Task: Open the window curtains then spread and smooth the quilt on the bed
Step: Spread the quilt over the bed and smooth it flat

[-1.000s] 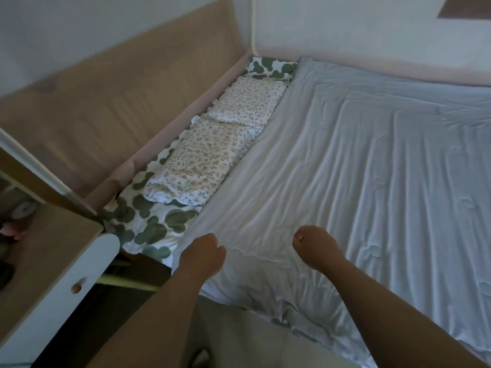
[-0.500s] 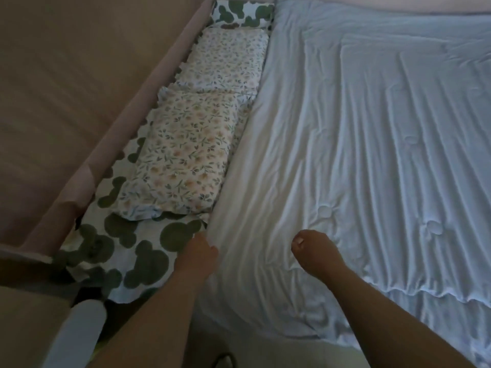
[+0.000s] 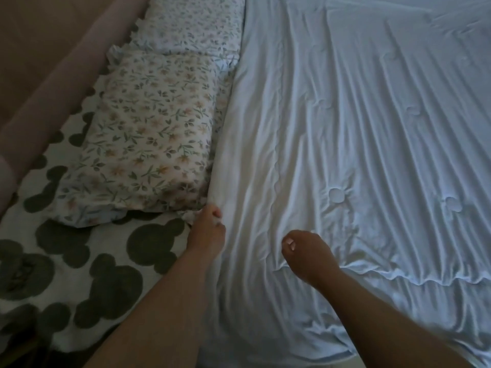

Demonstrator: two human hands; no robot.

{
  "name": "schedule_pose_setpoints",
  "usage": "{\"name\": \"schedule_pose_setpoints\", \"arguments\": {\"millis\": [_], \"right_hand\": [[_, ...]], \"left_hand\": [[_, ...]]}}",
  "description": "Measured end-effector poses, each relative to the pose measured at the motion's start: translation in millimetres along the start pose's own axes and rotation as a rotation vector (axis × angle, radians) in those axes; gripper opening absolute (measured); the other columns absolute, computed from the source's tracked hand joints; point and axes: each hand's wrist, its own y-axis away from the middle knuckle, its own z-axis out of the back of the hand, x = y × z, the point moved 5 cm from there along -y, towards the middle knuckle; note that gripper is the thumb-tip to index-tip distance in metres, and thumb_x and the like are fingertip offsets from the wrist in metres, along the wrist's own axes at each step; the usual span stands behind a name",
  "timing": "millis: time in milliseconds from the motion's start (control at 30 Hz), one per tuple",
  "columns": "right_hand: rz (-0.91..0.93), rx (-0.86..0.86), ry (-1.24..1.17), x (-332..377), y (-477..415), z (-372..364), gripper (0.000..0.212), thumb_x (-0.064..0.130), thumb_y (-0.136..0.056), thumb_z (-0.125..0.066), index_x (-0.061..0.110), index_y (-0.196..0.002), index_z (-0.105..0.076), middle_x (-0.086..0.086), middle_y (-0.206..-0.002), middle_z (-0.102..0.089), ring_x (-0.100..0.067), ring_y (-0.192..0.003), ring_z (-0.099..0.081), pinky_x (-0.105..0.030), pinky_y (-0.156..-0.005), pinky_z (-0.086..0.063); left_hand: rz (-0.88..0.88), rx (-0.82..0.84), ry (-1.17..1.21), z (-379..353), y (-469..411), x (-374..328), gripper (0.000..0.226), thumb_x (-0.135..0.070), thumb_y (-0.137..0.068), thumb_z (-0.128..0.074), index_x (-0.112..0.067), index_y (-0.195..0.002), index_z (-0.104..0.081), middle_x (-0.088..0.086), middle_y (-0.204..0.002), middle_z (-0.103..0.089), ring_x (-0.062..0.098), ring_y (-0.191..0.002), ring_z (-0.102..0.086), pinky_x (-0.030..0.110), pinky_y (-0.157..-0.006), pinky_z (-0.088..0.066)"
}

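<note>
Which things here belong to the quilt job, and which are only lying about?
Job:
- quilt
- left hand, pinching the quilt's edge
- right hand, gripping the quilt

Lying about:
- near pillow
- far pillow
- spotted sheet
- padded rail

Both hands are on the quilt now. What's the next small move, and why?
Probably draw the two hands apart to tauten the quilt between them: the left hand pinches its edge by the floral pillow, the right hand bunches fabric, and long creases run between them.
</note>
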Motion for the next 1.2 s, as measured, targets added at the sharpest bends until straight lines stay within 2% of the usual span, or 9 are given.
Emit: {"name": "schedule_pose_setpoints", "arguments": {"millis": [133,233,367,533,700,833,933,1033,1200], "right_hand": [[-0.013,-0.025,0.028,8,1,-1,0.026,0.026,-0.092,-0.043,0.016,-0.098,-0.067,-0.003,-0.097,-0.07,-0.023,-0.091,-0.064,-0.031,-0.08,-0.05],[-0.011,0.009,0.032,17,4,-6,0.025,0.025,-0.092,-0.043,0.017,-0.097,-0.066,-0.002,-0.096,-0.069,-0.022,-0.088,-0.064,-0.03,-0.079,-0.05],[0.016,0.026,0.046,21,8,-12,0.027,0.027,-0.094,-0.042,0.017,-0.101,-0.066,-0.002,-0.101,-0.069,-0.021,-0.092,-0.064,-0.032,-0.082,-0.051],[-0.004,-0.01,0.032,15,6,-13,0.027,0.029,-0.094,-0.044,0.017,-0.1,-0.067,-0.004,-0.101,-0.069,-0.024,-0.095,-0.063,-0.028,-0.08,-0.047],[-0.034,0.056,0.022,4,6,-26,0.025,0.025,-0.093,-0.043,0.013,-0.096,-0.064,-0.005,-0.102,-0.066,-0.024,-0.097,-0.061,-0.029,-0.081,-0.045],[-0.11,0.143,0.017,-10,20,-42,0.018,0.02,-0.091,-0.042,0.015,-0.08,-0.055,-0.006,-0.092,-0.061,-0.026,-0.095,-0.06,-0.029,-0.076,-0.043],[-0.168,0.16,-0.012,-21,43,-52,0.015,0.021,-0.089,-0.043,0.02,-0.083,-0.056,-0.001,-0.091,-0.059,-0.024,-0.096,-0.06,-0.029,-0.078,-0.043],[-0.21,0.173,0.019,-36,67,-60,0.023,0.022,-0.088,-0.046,0.019,-0.106,-0.061,-0.002,-0.109,-0.062,-0.023,-0.103,-0.058,-0.03,-0.082,-0.043],[-0.316,0.155,0.064,-70,88,-66,0.02,0.018,-0.089,-0.05,0.019,-0.107,-0.058,-0.002,-0.111,-0.061,-0.022,-0.101,-0.058,-0.028,-0.078,-0.042]], "left_hand": [[-0.022,-0.287,-0.007,33,25,17,0.023,0.002,-0.083,-0.043,-0.021,-0.084,-0.045,0.006,-0.094,-0.047,0.026,-0.082,-0.049,0.035,-0.074,-0.041],[0.191,-0.104,-0.187,30,42,53,0.025,-0.001,-0.087,-0.038,-0.026,-0.09,-0.043,0.01,-0.103,-0.05,0.034,-0.093,-0.054,0.046,-0.086,-0.047],[0.264,0.005,-0.214,25,31,32,0.028,-0.002,-0.088,-0.038,-0.023,-0.104,-0.047,0.009,-0.118,-0.05,0.031,-0.107,-0.053,0.039,-0.089,-0.04],[0.047,-0.433,0.094,46,37,13,0.029,0.003,-0.087,-0.042,-0.015,-0.106,-0.055,0.013,-0.122,-0.048,0.025,-0.101,-0.05,0.034,-0.094,-0.038],[0.229,-0.025,-0.335,14,40,62,0.042,-0.01,-0.089,-0.045,-0.026,-0.127,-0.047,0.018,-0.125,-0.041,0.039,-0.108,-0.05,0.046,-0.099,-0.04],[0.296,-0.071,0.051,4,63,69,0.071,-0.021,-0.086,-0.06,-0.02,-0.142,-0.017,0.015,-0.143,-0.035,0.035,-0.121,-0.045,0.041,-0.099,-0.038],[0.348,0.101,-0.017,-10,99,89,0.094,-0.039,-0.072,-0.077,-0.014,-0.139,-0.015,0.013,-0.134,-0.048,0.035,-0.116,-0.053,0.043,-0.096,-0.045],[0.309,0.281,-0.18,-17,120,109,0.076,-0.029,-0.073,-0.079,-0.007,-0.128,-0.033,0.014,-0.125,-0.054,0.035,-0.114,-0.055,0.038,-0.091,-0.046],[0.352,0.145,-0.273,14,119,142,0.042,-0.002,-0.087,-0.056,0.002,-0.126,-0.042,0.024,-0.128,-0.05,0.041,-0.116,-0.05,0.048,-0.098,-0.041]]}}
